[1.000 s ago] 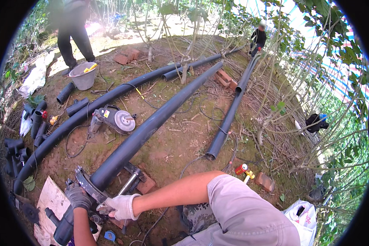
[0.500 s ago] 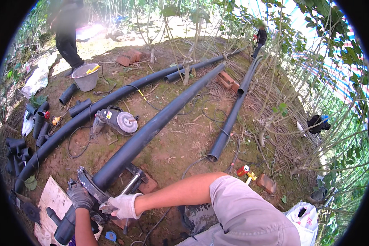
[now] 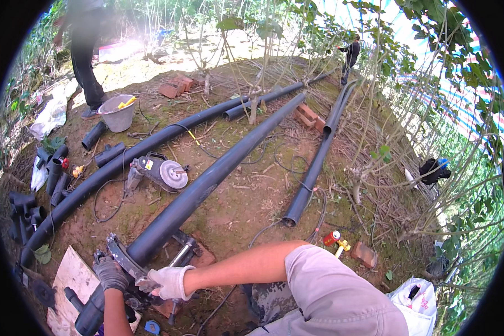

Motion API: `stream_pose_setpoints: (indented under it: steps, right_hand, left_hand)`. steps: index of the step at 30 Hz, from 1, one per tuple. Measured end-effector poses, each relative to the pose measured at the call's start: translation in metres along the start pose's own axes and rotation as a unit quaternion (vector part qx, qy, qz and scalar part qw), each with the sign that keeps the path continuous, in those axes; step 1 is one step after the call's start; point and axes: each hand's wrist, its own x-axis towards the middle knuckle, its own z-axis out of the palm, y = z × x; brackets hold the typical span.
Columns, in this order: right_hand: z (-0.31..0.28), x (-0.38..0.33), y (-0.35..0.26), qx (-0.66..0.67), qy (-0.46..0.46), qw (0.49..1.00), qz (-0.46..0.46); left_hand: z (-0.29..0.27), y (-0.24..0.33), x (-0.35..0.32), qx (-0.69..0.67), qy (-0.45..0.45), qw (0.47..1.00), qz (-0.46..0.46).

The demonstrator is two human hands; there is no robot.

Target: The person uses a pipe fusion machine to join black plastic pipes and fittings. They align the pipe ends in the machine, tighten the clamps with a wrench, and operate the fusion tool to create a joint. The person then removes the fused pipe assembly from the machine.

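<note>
A long black plastic pipe (image 3: 207, 179) runs from the far centre down to a metal pipe clamp frame (image 3: 123, 255) at the lower left. My left hand (image 3: 111, 274), in a dark grey glove, is wrapped on the clamp's left side. My right hand (image 3: 172, 281), in a whitish glove, has its fingers closed on a metal part of the clamp's near side. Below them, a short black pipe fitting with a side branch (image 3: 89, 311) lies in line with the long pipe. The undersides of both hands are hidden.
An angle grinder-like disc tool (image 3: 162, 172) lies left of the pipe. More black pipes (image 3: 302, 201) stretch across the soil, with fittings (image 3: 25, 210) piled at left. A bucket (image 3: 117, 115), bricks (image 3: 364, 253), a red can (image 3: 331, 238) and cables lie around. Two people stand farther off.
Both hands stay on the clamp with little visible movement. The person at far left has shifted their legs, and the distant person has turned and moved slightly left. The view has tilted slightly.
</note>
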Motion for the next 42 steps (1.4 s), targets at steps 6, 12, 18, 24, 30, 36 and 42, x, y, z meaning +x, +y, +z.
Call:
stream_pose_setpoints:
  steps: [6,12,18,24,30,36,42]
  right_hand:
    - [0.003,0.004,0.001,0.004,0.001,1.0,0.026]
    - [0.005,0.005,0.006,-0.018,-0.008,1.0,-0.007]
    - [0.006,0.006,0.007,-0.017,-0.022,1.0,-0.005]
    - [0.002,0.002,0.003,-0.033,-0.027,0.999,0.002]
    - [0.004,0.002,0.003,-0.021,-0.021,1.0,0.001]
    - [0.006,0.003,0.005,-0.024,-0.028,0.999,0.007]
    - [0.008,0.004,0.007,-0.01,-0.032,0.999,0.006]
  left_hand:
    - [0.0,0.001,0.001,0.007,-0.012,1.0,-0.008]
    - [-0.01,0.0,0.003,-0.02,-0.068,0.997,-0.013]
    - [-0.02,0.0,-0.003,-0.04,-0.074,0.996,-0.008]
    - [-0.003,-0.002,-0.002,-0.032,-0.038,0.999,0.006]
    - [0.015,-0.006,0.006,-0.027,-0.007,1.0,0.014]
    - [0.013,-0.006,0.01,-0.017,-0.047,0.999,0.008]
    - [0.031,-0.008,0.015,-0.008,0.008,1.0,0.01]
